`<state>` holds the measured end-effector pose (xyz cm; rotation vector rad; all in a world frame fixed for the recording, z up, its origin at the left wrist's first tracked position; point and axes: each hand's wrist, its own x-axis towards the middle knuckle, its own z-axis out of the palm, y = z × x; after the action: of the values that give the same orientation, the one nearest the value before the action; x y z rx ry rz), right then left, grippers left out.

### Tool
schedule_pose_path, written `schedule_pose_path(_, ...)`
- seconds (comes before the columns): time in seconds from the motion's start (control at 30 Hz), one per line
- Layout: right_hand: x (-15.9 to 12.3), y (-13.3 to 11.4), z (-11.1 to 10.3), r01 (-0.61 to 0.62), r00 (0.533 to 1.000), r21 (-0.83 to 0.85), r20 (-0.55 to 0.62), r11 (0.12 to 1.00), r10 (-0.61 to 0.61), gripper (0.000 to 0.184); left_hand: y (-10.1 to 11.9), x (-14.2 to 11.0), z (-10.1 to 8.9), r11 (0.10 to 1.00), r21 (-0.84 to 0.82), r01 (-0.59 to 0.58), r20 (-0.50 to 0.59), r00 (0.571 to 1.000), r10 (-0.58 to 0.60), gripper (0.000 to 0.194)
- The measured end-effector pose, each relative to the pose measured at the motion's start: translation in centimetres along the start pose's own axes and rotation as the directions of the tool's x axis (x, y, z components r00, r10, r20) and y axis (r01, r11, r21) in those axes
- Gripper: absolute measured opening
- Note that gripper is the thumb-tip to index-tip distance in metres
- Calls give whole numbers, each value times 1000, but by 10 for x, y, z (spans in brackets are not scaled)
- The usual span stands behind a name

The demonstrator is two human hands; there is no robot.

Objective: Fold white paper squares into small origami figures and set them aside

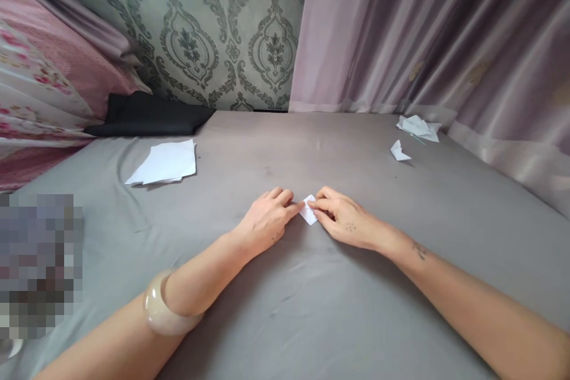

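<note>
Left hand: the left hand (267, 221) lies palm down on the bed (312, 309), fingers curled narrow, its fingertips pressing the left side of the folded paper (308, 211).
Right hand: the right hand (345, 219) lies palm down opposite it, fingers drawn close, fingertips pinching the right side of the same folded paper.
Folded paper: small, white, creased to a point toward the near edge of the bed; it sits flat on the grey sheet about midway across the bed, between the two hands and touching both.
Bangle: a pale bangle (167, 309) rings the left forearm, well back from the wrist.
Paper stack: a loose stack of white sheets (165, 162) lies toward the far left corner of the bed, well apart from the hands.
Black cloth: a black cloth (149, 114) lies at the far left edge, just behind the sheets.
Folded pieces: one small folded piece (399, 151) and a crumpled white heap (417, 127) lie near the far right corner.
Surround: patterned wallpaper (222, 41) behind the far edge, a mauve curtain (445, 29) along the right edge.
</note>
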<state>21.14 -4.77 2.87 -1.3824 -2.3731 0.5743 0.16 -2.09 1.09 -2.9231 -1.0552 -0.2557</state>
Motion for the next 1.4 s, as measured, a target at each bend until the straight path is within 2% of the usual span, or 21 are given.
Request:
schedule_pose_path(0.13,-6,2,4,10,1000,19,-13,1000,-10,30,-1,1,1,999,35,-31,22,999,31,46)
schedule_pose_path(0.3,0,-1,14,-72,992,-58,-104,996,65,31,1,-1,-3,1000,8,-25,56,998,24,44)
schedule_pose_path(0.4,10,2,16,-113,990,-62,-98,992,106,35,3,-2,-4,1000,-12,3,39,999,-2,43)
schedule_pose_path(0.5,19,7,20,-160,975,-72,-170,984,146,25,2,0,-4,997,-61,38,10,999,-37,42)
schedule_pose_path(0.57,21,9,22,-181,968,-89,-193,979,161,29,1,0,-4,991,-123,51,-17,998,-53,42)
schedule_pose_path(0.67,18,6,24,-183,977,-137,-137,973,165,36,-3,0,0,969,-225,99,-63,991,-116,42)
schedule_pose_path(0.8,8,0,18,-183,981,-155,-100,971,169,32,-7,-1,5,928,-330,171,-94,973,-212,39)
schedule_pose_path(0.9,2,-1,10,-205,976,-119,-92,971,195,23,-7,0,7,910,-376,174,-102,968,-227,39)
schedule_pose_path(1.03,-4,2,2,-216,976,-55,-17,975,216,13,-8,1,6,885,-429,183,-111,961,-253,38)
schedule_pose_path(1.17,-8,2,-3,-267,964,26,23,963,267,14,-8,3,4,836,-504,217,-85,951,-298,38)
schedule_pose_path(1.23,-7,0,-5,-348,937,127,37,929,346,15,-6,4,2,790,-563,242,-69,939,-337,36)
schedule_pose_path(1.3,-5,-1,-7,-435,899,321,99,841,427,16,-4,5,1,698,-652,295,-45,905,-424,31)
schedule_pose_path(1.4,0,-1,-7,-464,857,664,168,587,488,18,-1,7,0,432,-852,297,25,846,-532,23)
